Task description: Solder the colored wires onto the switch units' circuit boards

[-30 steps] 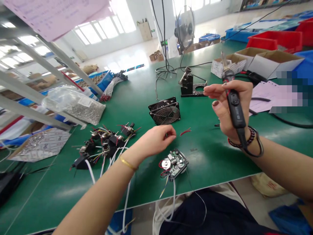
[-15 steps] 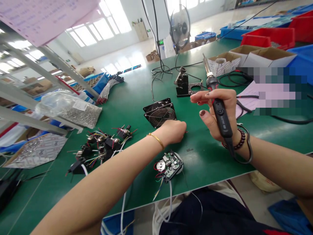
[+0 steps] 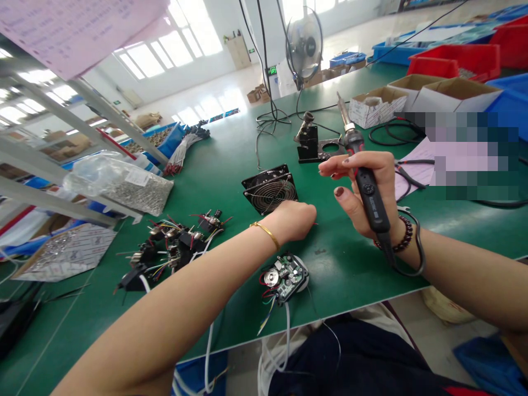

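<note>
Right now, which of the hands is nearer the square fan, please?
Left: the left hand is just in front of the square fan; the right hand farther, to its right.

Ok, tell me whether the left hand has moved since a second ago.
Yes. Judged against the square black fan on the table, the left hand has moved to the right and slightly away from the body.
</note>
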Demonstrator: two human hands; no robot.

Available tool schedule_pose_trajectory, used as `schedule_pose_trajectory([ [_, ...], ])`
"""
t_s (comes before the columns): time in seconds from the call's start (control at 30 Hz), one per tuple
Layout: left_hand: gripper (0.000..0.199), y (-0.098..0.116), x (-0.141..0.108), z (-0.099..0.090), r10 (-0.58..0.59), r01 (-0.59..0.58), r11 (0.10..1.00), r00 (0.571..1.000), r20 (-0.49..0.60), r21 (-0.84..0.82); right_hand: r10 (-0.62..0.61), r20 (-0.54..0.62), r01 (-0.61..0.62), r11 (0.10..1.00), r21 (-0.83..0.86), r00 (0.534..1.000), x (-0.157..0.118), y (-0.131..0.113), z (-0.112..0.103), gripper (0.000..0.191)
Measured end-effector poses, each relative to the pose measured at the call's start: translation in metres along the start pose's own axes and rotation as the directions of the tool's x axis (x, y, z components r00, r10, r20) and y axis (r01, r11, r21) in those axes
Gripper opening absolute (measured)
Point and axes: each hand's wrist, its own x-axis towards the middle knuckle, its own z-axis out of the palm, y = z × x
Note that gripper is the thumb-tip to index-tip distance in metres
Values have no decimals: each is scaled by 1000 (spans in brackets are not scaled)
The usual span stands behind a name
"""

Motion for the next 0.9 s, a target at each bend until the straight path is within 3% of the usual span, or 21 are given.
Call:
schedule_pose_trajectory([
  [0.23, 20, -8, -14, -12, 26, -25, 999, 999, -46, 25, 4, -1, -4, 1000, -20, 1000, -1, 3, -1, 27],
  [0.33, 21, -11, -36, -19, 7, -5, 1000, 995, -104, 13, -10, 23, 10, 1000, 1, 1000, -2, 2, -2, 29],
  [0.43, 22, -13, -74, -18, -68, 59, 997, 972, -226, -45, -46, 171, 26, 993, 115, 984, -7, -4, -3, 38],
  [0.5, 18, -15, -107, -11, -152, 90, 981, 908, -389, -172, -84, 358, 16, 982, 189, 930, -12, -10, -3, 49],
  [0.57, 14, -13, -142, 1, -241, 52, 940, 798, -552, -336, -122, 550, 6, 978, 207, 826, -18, -17, -1, 55],
  [0.63, 13, -6, -173, 16, -323, -18, 882, 703, -633, -471, -153, 684, 20, 980, 197, 713, -24, -23, 3, 54],
  [0.7, 15, 6, -196, 33, -409, -50, 824, 636, -654, -564, -185, 735, 53, 979, 199, 653, -31, -26, 8, 48],
  [0.77, 18, 25, -212, 51, -508, -53, 763, 567, -648, -645, -201, 733, 72, 976, 204, 650, -36, -27, 14, 40],
  [0.9, 22, 71, -224, 89, -674, -100, 625, 430, -600, -774, -171, 702, 67, 983, 173, 692, -43, -26, 21, 33],
])
